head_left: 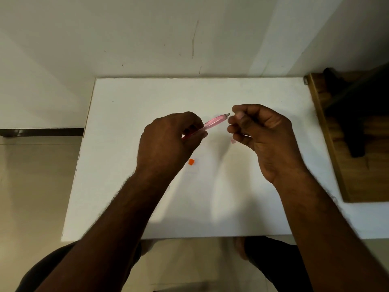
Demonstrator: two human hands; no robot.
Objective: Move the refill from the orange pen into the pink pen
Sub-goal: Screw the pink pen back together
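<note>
White table [130, 98] beneath left hand [168, 142] gripping pink pen [214, 122], right hand [261, 135] alongside.

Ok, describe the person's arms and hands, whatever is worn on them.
Both forearms are bare up to the frame edge, with no sleeves in view. The left hand and right hand wear no gloves, and no rings, watch or bracelet show on fingers or wrists.

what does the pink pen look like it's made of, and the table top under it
Pink pen: likely translucent plastic with a glossy finish; light passes through the barrel and its edges shine. Its far tip looks grey, perhaps metal, too small to tell.
Table top: a matte white surface, painted or laminated board at a guess; it shows soft shadows and no glare.
</note>
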